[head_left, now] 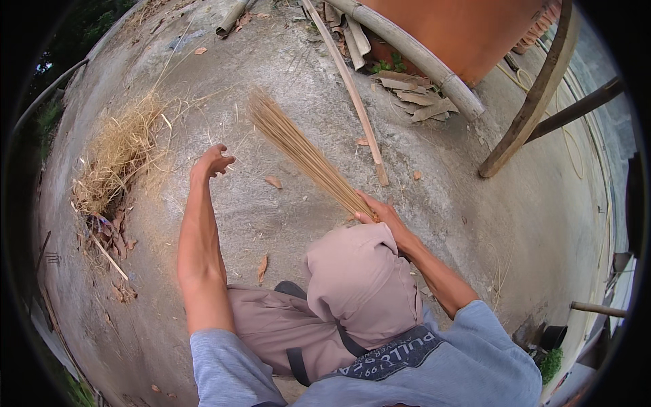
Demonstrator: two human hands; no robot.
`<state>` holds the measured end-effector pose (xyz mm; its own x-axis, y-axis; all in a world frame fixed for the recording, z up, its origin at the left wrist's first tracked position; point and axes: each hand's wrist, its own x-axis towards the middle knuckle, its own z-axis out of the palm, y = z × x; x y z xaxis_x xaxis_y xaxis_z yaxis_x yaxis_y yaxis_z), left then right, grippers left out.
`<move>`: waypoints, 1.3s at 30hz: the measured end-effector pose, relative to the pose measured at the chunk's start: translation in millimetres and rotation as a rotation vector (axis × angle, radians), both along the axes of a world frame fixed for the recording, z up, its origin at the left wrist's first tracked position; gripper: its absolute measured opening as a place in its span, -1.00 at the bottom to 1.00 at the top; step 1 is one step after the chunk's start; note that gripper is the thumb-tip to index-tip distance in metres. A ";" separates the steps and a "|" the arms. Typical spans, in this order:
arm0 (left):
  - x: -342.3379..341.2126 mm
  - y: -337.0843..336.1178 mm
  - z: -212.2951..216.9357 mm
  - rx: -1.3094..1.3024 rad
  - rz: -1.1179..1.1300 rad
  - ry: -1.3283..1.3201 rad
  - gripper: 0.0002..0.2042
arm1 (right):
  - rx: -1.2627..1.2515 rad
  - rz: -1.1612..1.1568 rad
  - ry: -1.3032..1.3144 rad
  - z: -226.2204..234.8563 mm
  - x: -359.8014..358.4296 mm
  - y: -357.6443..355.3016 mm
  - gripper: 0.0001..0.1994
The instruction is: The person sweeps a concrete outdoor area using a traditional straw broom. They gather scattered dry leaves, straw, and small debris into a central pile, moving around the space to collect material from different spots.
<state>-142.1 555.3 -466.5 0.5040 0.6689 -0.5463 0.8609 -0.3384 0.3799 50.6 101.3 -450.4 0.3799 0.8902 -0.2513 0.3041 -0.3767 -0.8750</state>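
My right hand [381, 213] is closed around the bound end of a stick broom [308, 150], a bundle of thin tan sticks. Its bristles slant away to the far left, over the grey concrete ground. My left hand [215, 161] reaches forward to the left of the broom, apart from it; its fingers are spread and slightly bent, and nothing shows in them. Left of that hand lies a loose heap of dry straw [125, 152], with brown leaves [115, 230] at its near end.
A long thin wooden strip [352, 95] lies right of the broom. Beyond it are a bamboo pole [417, 51], a pile of dry bark-like pieces [419, 98] and an orange surface [441, 27]. Wooden posts [532, 102] stand at right. Scattered leaves [273, 182] dot the concrete.
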 end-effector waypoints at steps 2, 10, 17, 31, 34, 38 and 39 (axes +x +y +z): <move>5.4 7.4 -4.4 -0.065 0.143 -0.061 -0.28 | 0.022 -0.063 0.075 8.7 -1.6 2.6 -0.36; 64.3 0.0 2.1 -0.774 0.728 -0.923 -0.08 | 0.005 -0.029 0.277 11.9 8.7 -15.4 -0.31; 45.2 46.8 -69.6 -0.539 1.152 -1.309 -0.69 | -0.224 -0.023 0.243 32.6 18.1 -44.4 -0.26; 43.4 -11.3 17.7 -0.144 0.348 -0.506 -0.40 | -0.141 -0.014 0.182 9.9 27.0 -56.0 -0.27; 32.7 -6.9 19.7 -0.302 0.224 -0.432 -0.54 | -0.180 -0.006 0.150 22.3 30.2 -58.0 -0.24; 19.1 -0.7 8.7 -0.419 0.151 -0.250 -0.67 | -0.261 -0.041 0.129 43.0 31.7 -72.3 -0.25; 22.4 -3.6 4.0 -0.435 0.136 -0.247 -0.68 | -0.234 -0.048 0.120 40.5 32.8 -79.0 -0.26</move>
